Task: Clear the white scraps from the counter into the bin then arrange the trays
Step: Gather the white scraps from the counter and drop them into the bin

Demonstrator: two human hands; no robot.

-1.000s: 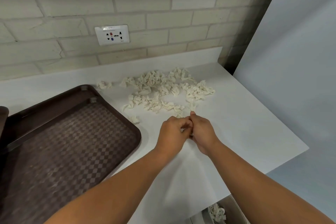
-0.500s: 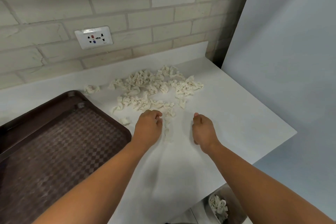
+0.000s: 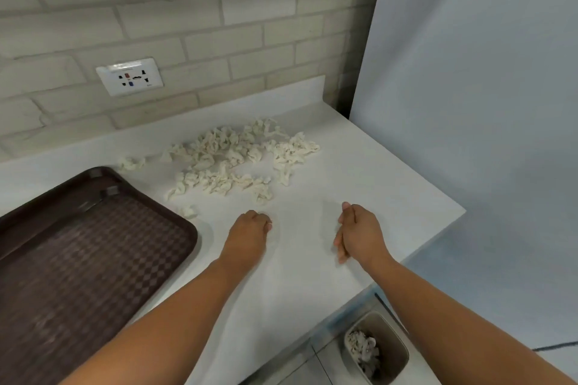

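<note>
While both hands sit on the counter, the white scraps lie heaped just beyond them.
The left hand is curled, anything inside it hidden; the right hand stands on edge, fingers loose, holding nothing. More scraps sit in the bin below.

Bare forearms, left hand, right hand, nails seemingly short

White counter, white scraps heaped at back, brown trays left
</note>
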